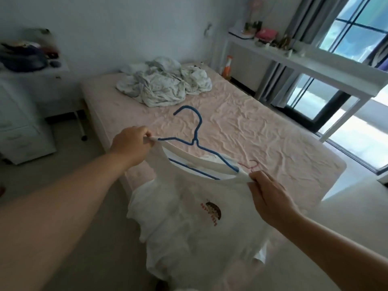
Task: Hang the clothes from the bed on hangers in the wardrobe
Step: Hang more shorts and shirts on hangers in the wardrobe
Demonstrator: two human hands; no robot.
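Holding a white T-shirt [189, 219] in the air over the near edge of the bed [241, 131], we have a blue hanger [196, 141] partly inside its neckline. Our left hand [131, 147] pinches one side of the collar, our right hand [267, 195] the other. Crumpled bedding [163, 85] lies farther back, and a pink hanger [251, 165] rests on the sheet.
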